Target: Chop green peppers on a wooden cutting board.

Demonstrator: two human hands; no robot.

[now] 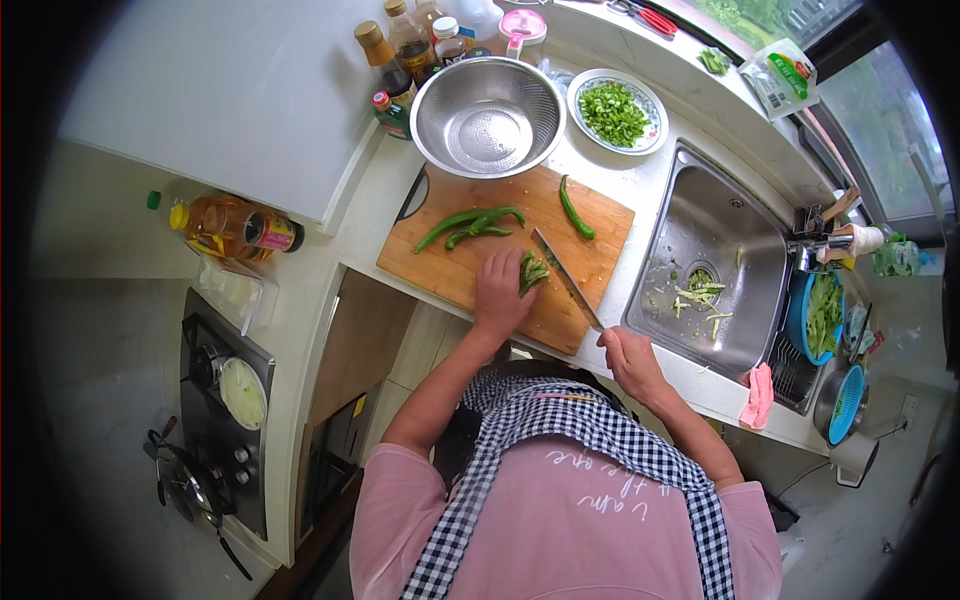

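Note:
My left hand [501,291] presses a bunch of cut green pepper pieces [533,271] against the wooden cutting board [487,199]. In my right hand [628,360] is the handle of a kitchen knife [568,279], its blade lying just right of the pepper bunch, with green bits stuck to it. Several whole long green peppers [474,223] lie together on the board beyond my left hand. Another long green pepper [576,208] rests alone near the board's far right side.
A perforated steel bowl [487,67] overlaps the board's far edge. Beside it stands a plate of chopped greens [613,112]. The steel sink [709,277] at right holds peelings. Sauce bottles [382,60] stand behind the bowl; a gas stove [225,420] is at left.

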